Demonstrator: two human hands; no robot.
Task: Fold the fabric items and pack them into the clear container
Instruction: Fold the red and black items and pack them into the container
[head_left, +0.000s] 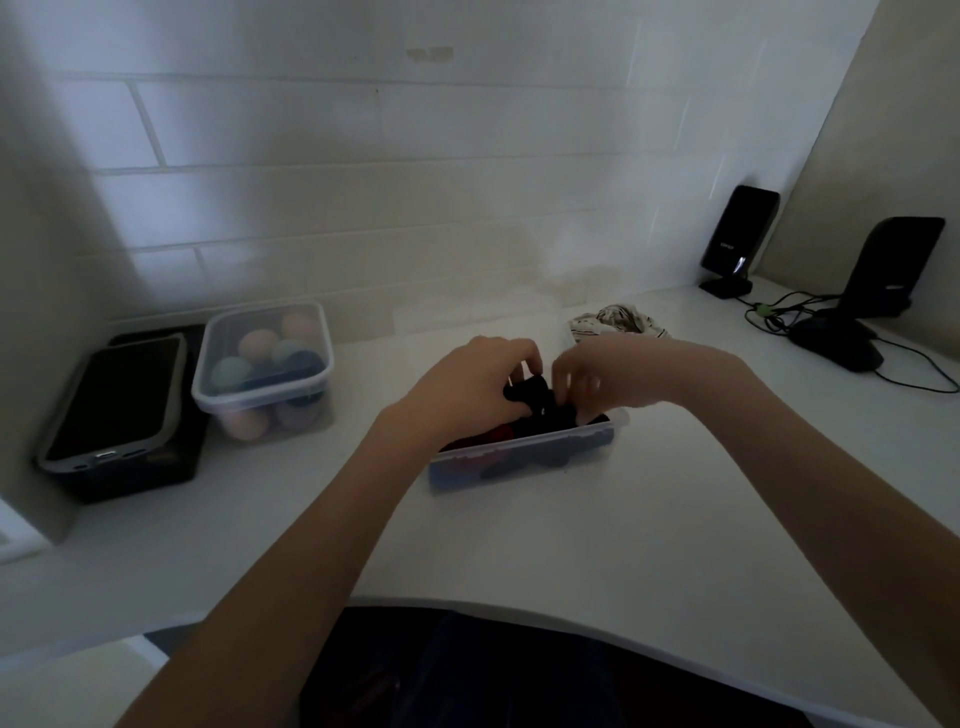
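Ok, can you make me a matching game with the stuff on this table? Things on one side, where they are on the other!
Things:
1. black cloth
2. coloured balls
3. striped cloth
4. mouse

Places:
A. loose on the table behind the hands
B. far right, by the cables
C. in the lidded box on the left
D. held by both hands over the clear container

Pairs: 1-D, 2-C, 3-A, 4-B
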